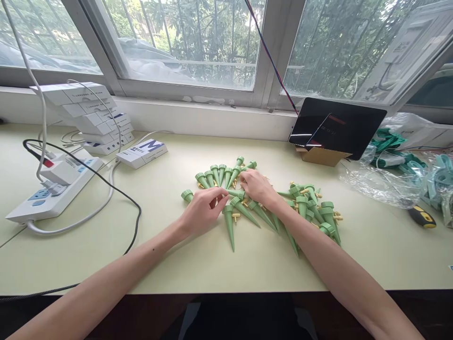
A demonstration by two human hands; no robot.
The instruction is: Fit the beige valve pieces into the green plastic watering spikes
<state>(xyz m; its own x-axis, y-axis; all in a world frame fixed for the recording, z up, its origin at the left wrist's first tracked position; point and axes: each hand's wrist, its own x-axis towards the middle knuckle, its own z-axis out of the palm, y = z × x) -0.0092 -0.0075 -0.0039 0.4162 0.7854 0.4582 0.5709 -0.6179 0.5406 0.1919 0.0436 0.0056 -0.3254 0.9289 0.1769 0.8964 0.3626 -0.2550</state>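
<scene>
Green plastic plant watering spikes with ribbed caps and small yellow valves lie in a loose fan and a pile on the table. My left hand [205, 208] is closed, its thumb and index finger pinched at the narrow end of a watering spike [236, 193] whose cap points right. Just above that cap, my right hand [257, 186] has its fingers curled together among the spikes; what they grip is hidden. Below the hands, another spike [230, 229] points toward me. Under and beyond my right forearm sits a denser pile of spikes [300, 205].
At left are a power strip [60, 196] with cables, stacked white boxes [94, 118] and a single white box [142, 152]. A tablet [338, 127] leans on a cardboard stand [322, 157] at back right. Clear plastic bags [382, 184] and a yellow-black tool handle [422, 217] lie at right.
</scene>
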